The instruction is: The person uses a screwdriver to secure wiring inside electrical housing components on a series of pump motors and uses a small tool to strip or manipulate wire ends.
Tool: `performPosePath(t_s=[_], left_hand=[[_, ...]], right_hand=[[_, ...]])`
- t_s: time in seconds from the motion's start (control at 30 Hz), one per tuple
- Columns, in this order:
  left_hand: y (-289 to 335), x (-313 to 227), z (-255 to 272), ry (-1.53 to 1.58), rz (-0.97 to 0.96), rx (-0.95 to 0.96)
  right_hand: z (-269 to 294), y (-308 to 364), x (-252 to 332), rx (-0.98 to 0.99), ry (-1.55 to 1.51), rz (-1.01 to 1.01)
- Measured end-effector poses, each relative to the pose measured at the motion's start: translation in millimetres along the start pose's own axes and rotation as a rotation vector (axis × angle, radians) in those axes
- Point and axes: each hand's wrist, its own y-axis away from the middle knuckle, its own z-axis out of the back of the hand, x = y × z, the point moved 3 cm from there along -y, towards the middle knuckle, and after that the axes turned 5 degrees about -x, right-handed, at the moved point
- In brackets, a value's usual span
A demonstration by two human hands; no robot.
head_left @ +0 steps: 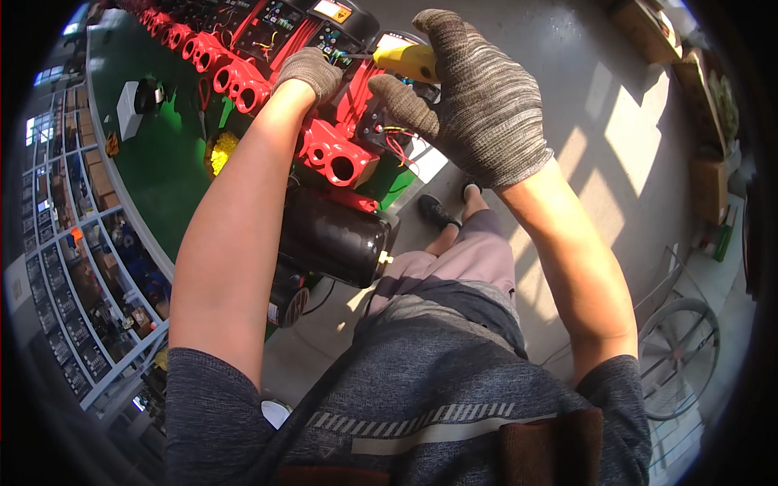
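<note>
Both my hands wear grey striped knit gloves. My right hand (490, 105) is around a yellow-handled screwdriver (405, 61), with its thumb lifted away from the handle and the handle's end at the palm. The screwdriver's thin shaft points left, toward an open black housing with a circuit board (334, 42). By that board, my left hand (312, 71) is closed with its fingertips turned away, so what they pinch is hidden. Below the hands lies a red casting with round openings (336, 154); beside it another open housing shows red and yellow wires (395, 138).
A row of similar red castings (203, 50) runs along the green-topped bench (146, 190). A black cylindrical tank (332, 235) stands at the near end. Yellow small parts (223, 151) lie left of my forearm. Shelving (89, 243) is at left, a large fan (679, 356) at right.
</note>
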Motion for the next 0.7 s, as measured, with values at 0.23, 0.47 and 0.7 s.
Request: performPosePath(t_s=[0.23, 0.47, 0.7], left_hand=[[12, -11, 9, 0.207, 0.165, 0.021], [7, -7, 7, 0.075, 0.021, 0.027], [1, -4, 1, 0.096, 0.063, 0.012]], right_hand=[[-2, 4, -9, -0.205, -0.079, 0.21], [-10, -4, -14, 0.075, -0.02, -0.037], [5, 6, -9, -0.136, -0.175, 0.143]])
